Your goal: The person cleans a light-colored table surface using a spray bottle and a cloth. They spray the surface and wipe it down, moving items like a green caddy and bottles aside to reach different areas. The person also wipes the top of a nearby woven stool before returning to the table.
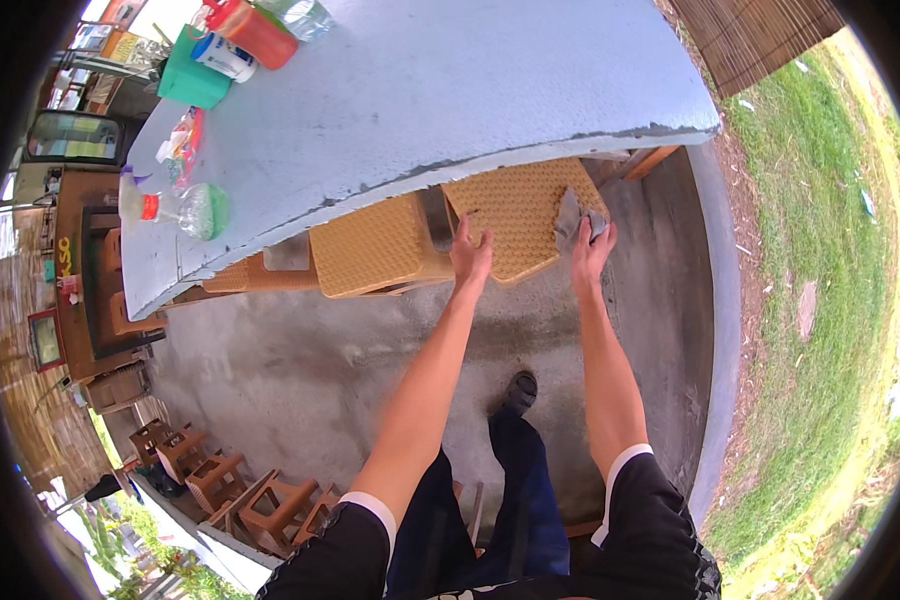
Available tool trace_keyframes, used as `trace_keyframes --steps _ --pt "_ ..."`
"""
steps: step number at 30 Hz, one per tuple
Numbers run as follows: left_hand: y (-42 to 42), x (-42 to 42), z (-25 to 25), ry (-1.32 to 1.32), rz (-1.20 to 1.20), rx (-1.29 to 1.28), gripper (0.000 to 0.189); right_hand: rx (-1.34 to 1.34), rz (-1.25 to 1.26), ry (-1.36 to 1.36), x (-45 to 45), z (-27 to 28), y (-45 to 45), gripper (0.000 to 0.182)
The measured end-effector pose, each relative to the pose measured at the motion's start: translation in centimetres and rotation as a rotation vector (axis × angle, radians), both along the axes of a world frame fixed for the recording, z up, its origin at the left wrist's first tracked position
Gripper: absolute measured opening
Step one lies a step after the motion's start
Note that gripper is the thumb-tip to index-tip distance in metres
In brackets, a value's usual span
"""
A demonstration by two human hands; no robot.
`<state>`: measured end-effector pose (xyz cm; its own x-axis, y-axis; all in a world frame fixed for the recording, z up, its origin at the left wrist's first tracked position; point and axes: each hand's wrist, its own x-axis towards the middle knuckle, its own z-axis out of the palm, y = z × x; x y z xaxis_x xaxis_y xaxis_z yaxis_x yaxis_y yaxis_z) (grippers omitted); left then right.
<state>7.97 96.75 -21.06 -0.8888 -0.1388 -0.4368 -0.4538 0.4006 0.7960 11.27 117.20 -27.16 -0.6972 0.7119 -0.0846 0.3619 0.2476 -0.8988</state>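
Observation:
A crumpled grey cloth (568, 217) is in my right hand (594, 251), at the right edge of a tan woven-pattern plastic stool (521, 214). My left hand (471, 255) is at the left side of the same stool's seat, its thumb and fingers apart with nothing held. Whether its fingertips touch the seat I cannot tell. To the left stands a second tan stool (367, 247) of the same pattern. Both stools are partly hidden under the light-blue tabletop (435, 90), which has a chipped front edge.
On the table are a spray bottle (202, 212) with green liquid, a colourful plastic packet (185, 148), a green container (191, 75), a white tub (225, 58) with a blue lid and a red squeeze bottle (259, 34). Brown stools (217, 480) line the lower left. A low concrete kerb (724, 315) borders grass.

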Motion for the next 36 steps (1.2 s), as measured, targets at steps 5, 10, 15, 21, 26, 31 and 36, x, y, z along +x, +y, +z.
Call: trace_keyframes --steps 5,10,15,21,26,31,36 --pt "-7.0 6.5 7.6 0.069 0.088 0.188 0.053 -0.283 0.027 0.034 8.5 8.8 -5.3 0.038" --pt "-21.4 10.3 18.1 0.634 0.288 -0.34 0.044 -0.571 0.02 -0.034 11.2 20.2 -13.5 0.038" --pt "-34.5 1.8 25.8 0.789 0.432 -0.443 0.092 -0.678 0.069 0.046 6.1 31.2 -21.2 0.045" --pt "-38.8 -9.6 27.0 0.738 0.208 0.269 0.105 -0.257 0.21 0.133 -6.4 34.8 -30.1 0.044" --pt "-37.5 -12.1 25.8 0.767 0.089 0.108 0.081 0.547 0.605 -0.158 -13.4 30.2 -39.5 0.05" --pt "-38.3 -11.7 26.0 0.793 0.092 -0.083 0.046 0.867 0.781 -0.159 -12.0 29.2 -44.2 0.06" --pt "-36.1 -9.6 25.1 0.496 0.27 0.531 0.04 0.834 1.148 -0.048 -12.8 31.0 -38.1 0.064"
